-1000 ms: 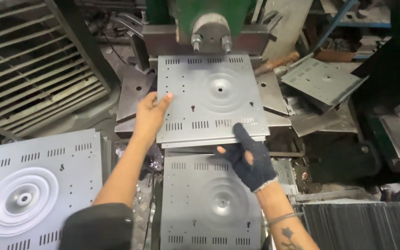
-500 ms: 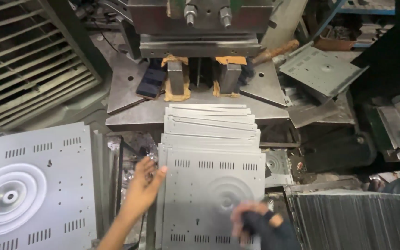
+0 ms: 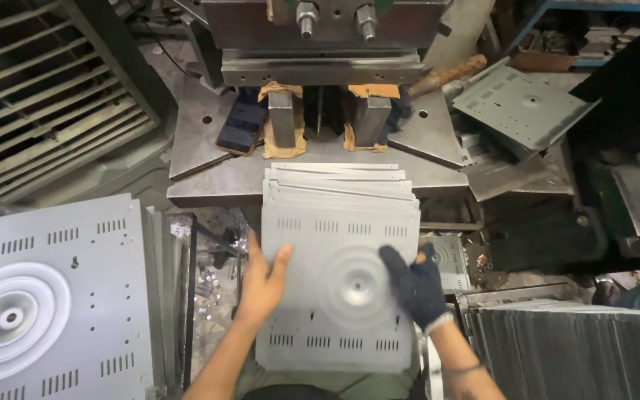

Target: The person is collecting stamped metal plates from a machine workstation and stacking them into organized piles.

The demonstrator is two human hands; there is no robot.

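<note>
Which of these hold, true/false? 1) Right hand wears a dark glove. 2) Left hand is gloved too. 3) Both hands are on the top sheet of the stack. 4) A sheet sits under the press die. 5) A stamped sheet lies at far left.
1) True: the right hand wears a dark glove.
2) False: the left hand is bare.
3) True: both rest on the top sheet, at its left and right edges.
4) False: the press has no sheet under its die; the stack sits in front of it.
5) True: a stamped sheet lies there.
</note>
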